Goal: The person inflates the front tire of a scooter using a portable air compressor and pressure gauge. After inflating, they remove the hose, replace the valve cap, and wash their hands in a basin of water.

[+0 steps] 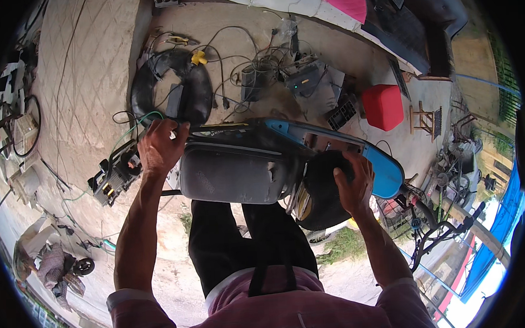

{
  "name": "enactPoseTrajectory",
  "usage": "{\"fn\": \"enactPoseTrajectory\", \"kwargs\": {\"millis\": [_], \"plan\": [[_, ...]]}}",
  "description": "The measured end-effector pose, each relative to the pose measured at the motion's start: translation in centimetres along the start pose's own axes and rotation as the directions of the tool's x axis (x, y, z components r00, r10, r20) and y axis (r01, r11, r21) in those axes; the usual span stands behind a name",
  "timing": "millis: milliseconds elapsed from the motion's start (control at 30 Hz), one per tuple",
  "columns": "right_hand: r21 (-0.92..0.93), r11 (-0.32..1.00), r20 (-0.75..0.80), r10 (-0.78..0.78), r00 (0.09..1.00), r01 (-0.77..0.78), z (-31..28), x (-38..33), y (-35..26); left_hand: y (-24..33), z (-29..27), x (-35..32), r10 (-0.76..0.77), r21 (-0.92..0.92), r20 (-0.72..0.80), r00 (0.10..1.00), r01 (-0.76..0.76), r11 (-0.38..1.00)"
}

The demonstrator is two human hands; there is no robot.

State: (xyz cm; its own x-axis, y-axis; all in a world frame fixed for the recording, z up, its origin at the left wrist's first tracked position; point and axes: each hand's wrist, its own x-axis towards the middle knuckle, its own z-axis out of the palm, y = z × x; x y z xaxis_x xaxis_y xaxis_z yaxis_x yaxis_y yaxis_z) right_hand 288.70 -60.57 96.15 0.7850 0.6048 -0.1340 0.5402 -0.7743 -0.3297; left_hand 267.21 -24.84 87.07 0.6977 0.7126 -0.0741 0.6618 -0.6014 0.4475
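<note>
An electric bike lies across in front of me, with a blue body panel (386,171), a long grey padded rear seat (232,174) and a black saddle (322,193). My left hand (161,146) is closed with curled fingers at the bike's rear end, beside the grey seat's far left corner. What its fingertips grip is partly hidden. On the right, my right hand (356,185) is closed over the saddle's edge, thumb apart from the fingers. The grey seat's cover has a small torn patch near its right end.
Beyond the bike lie a black inner tube (200,96), a tangle of cables (252,65) and a box with a green light (306,80). A red stool (383,107) stands to the right, near handlebars (432,224). Black machinery (115,177) sits left of the bike.
</note>
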Motion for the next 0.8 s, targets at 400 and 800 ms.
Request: {"fn": "enactPoseTrajectory", "kwargs": {"millis": [400,800], "plan": [[0.179,0.941,0.053,-0.3,0.952,0.287,6.5,1.1,-0.9,-4.4,0.5,-0.7,0.122,-0.175,-0.076,0.99,-0.134,0.975],[0.299,0.935,0.133,-0.238,0.962,0.19,8.3,0.0,-2.4,-9.6,1.6,-1.8,0.358,0.073,-0.193,0.914,-0.351,0.934]]}}
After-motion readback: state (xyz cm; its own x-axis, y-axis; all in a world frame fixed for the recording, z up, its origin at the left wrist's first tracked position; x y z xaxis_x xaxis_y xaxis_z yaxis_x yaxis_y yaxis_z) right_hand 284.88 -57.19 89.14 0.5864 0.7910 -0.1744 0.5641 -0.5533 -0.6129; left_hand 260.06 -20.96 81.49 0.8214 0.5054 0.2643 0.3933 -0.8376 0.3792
